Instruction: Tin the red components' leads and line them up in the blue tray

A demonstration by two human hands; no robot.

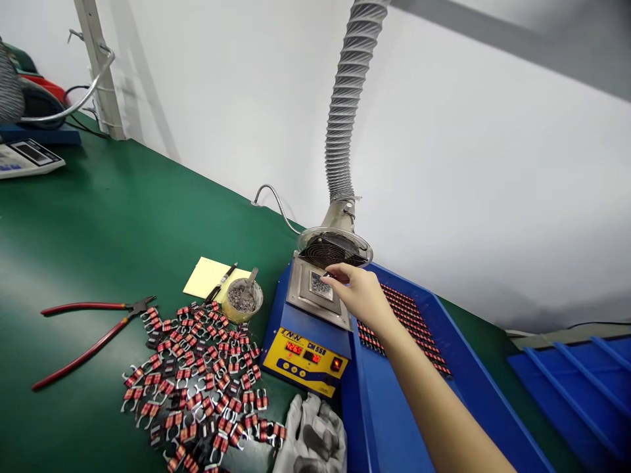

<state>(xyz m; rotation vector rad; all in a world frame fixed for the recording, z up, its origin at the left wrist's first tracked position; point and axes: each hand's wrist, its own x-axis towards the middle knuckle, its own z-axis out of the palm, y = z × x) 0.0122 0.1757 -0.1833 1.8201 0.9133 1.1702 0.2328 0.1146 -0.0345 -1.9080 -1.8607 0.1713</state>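
My right hand (359, 293) reaches from the lower right over a blue solder pot (305, 328). Its fingers are pinched together just above the square molten bath (320, 284), on something small I cannot make out. Left of the pot lies a heap of several small red coil parts with bent metal leads (197, 374) on the green bench. My left hand is out of view.
A ribbed fume hose (345, 105) ends in a round grille (332, 248) behind the pot. A blue tray (409, 394) with rows of coils lies right. Red-handled pliers (89, 328), a small cup of dross (241, 299), a yellow notepad (207, 277) and grey gloves (313, 440) lie nearby.
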